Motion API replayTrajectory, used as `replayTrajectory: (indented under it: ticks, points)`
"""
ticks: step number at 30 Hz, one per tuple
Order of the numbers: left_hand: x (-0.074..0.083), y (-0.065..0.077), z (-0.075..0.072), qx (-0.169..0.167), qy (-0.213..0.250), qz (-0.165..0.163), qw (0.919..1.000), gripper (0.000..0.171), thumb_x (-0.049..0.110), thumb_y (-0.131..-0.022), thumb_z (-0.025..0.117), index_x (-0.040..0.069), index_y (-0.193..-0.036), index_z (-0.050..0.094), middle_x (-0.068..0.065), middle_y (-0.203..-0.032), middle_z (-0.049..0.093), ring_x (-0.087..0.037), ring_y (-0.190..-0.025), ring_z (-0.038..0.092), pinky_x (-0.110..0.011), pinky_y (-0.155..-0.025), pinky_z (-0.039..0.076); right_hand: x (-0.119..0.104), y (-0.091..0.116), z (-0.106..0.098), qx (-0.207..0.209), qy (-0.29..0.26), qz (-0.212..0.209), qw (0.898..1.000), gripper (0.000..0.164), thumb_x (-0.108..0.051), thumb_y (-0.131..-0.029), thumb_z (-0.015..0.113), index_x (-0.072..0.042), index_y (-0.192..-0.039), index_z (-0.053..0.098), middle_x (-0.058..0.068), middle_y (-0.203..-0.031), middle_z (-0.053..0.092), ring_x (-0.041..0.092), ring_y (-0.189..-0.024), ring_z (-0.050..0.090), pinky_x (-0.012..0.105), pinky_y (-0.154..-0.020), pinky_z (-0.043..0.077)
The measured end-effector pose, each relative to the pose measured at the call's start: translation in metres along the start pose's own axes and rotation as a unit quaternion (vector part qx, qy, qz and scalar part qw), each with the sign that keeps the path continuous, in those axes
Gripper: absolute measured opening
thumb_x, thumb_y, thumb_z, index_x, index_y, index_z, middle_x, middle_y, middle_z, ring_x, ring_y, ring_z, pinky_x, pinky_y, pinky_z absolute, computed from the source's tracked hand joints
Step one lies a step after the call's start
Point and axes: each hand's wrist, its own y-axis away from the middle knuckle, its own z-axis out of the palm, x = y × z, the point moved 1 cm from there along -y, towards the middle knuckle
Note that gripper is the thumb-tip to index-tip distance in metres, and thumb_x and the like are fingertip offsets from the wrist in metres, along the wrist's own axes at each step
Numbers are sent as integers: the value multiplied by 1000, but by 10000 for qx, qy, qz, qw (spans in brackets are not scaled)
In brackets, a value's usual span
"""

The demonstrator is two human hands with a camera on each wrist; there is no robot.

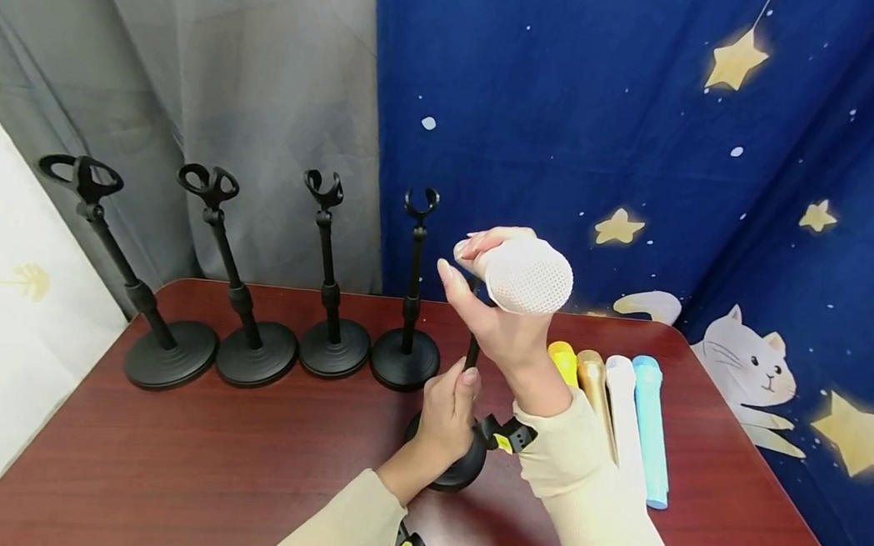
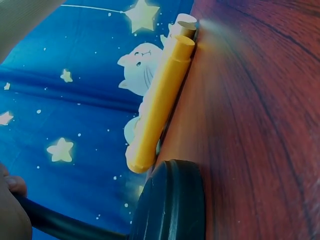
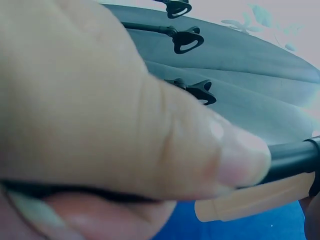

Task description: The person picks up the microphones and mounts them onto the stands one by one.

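Note:
In the head view my left hand (image 1: 443,415) grips the lower pole of a black microphone stand (image 1: 457,475), just above its round base. The left wrist view shows that base (image 2: 170,205) and the fingers of my left hand (image 2: 12,210) on the pole. Higher up, my right hand (image 1: 516,336) holds the upper pole, its thumb lying along the black tube (image 3: 290,157) in the right wrist view. A pale microphone (image 1: 529,276) is at the stand's top, mesh head toward me. Its peach-toned handle (image 3: 255,200) slants beside the pole; the clip is mostly hidden.
Several black stands with bare clips, such as the leftmost stand (image 1: 169,353), line the back left of the brown table (image 1: 268,463). At right lie a yellow microphone (image 1: 563,360), a gold one (image 1: 592,374), a white one (image 1: 620,384) and a blue one (image 1: 651,428).

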Motion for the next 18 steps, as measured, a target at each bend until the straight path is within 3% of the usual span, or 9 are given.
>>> replayTrajectory:
  ticks: [9,18]
  points:
    - [0,1,-1,-50,292,-149,9994,49,34,-111,31,7,-75,49,-3,-52,40,-1,-43,33,-11,-42,29,2,1,5,127,-282,63,9995,42,-13,-81,83,16,-84,52,-3,-83,69,11,-82,70,24,-80,59]
    - [0,2,0,26,21,-190,9998,51,37,-111,31,7,-74,50,-2,-52,42,-3,-48,34,-12,-47,30,4,13,4,169,717,454,9963,41,-26,-91,74,5,-75,52,16,-67,61,4,-64,62,15,-64,54]
